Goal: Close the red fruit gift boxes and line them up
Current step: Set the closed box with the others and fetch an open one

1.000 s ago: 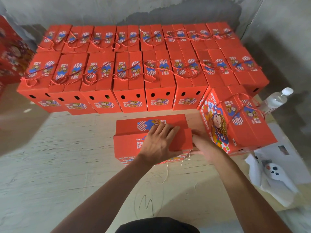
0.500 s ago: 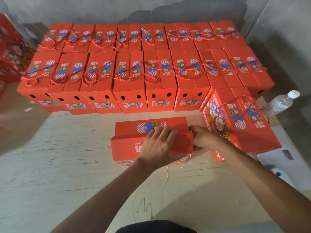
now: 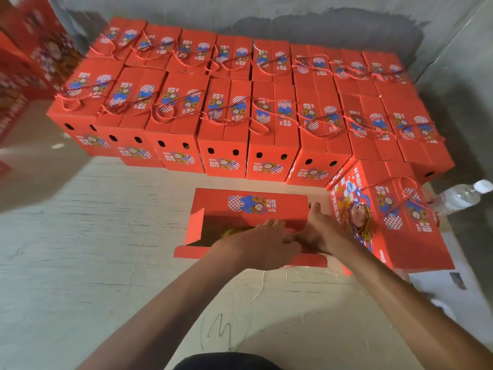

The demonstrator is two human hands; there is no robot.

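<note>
At my three o'clock a clear plastic water bottle (image 3: 462, 195) with a white cap lies on the pale wooden floor (image 3: 93, 236), grey wall (image 3: 293, 9) at twelve.

Single head-mounted wide-angle view, no second camera. It looks forward and steeply down from above the person's forearms. Nearest in frame: the hands, left hand (image 3: 262, 245) and right hand (image 3: 324, 231), over the open box (image 3: 248, 209), centre frame. Closed box rows (image 3: 240, 108) fill the upper half, against the grey wall (image 3: 293, 12). Edges bend with lens distortion.
</note>
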